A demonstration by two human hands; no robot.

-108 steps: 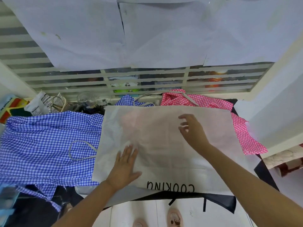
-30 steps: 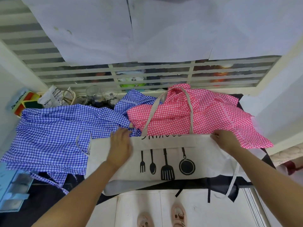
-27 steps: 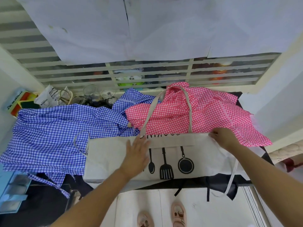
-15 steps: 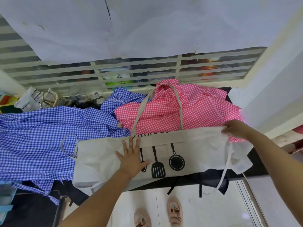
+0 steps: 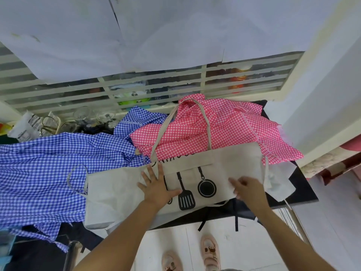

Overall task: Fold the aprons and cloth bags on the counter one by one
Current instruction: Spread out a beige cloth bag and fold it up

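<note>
A beige apron [image 5: 121, 192] printed with black kitchen utensils lies folded lengthwise along the counter's near edge. Its neck strap [image 5: 207, 122] loops back over the pink cloth. My left hand [image 5: 156, 186] presses flat on the apron's middle with fingers spread. My right hand [image 5: 248, 187] rests on the right part of the apron, where the right end is folded in toward the middle. A pink checked apron [image 5: 224, 132] lies crumpled behind it. A blue checked apron [image 5: 45, 169] is spread out at the left.
The dark counter [image 5: 300, 190] ends just right of the cloths, beside a white wall. Glasses [image 5: 84, 118] and a packet [image 5: 29, 124] stand at the back left under a slatted window. Black ties [image 5: 236, 220] hang off the front edge above my feet.
The beige apron was folded in half lengthwise. My right hand has carried the apron's right end inward from the far right edge and now rests on it. My left hand stayed pressed at the middle.
</note>
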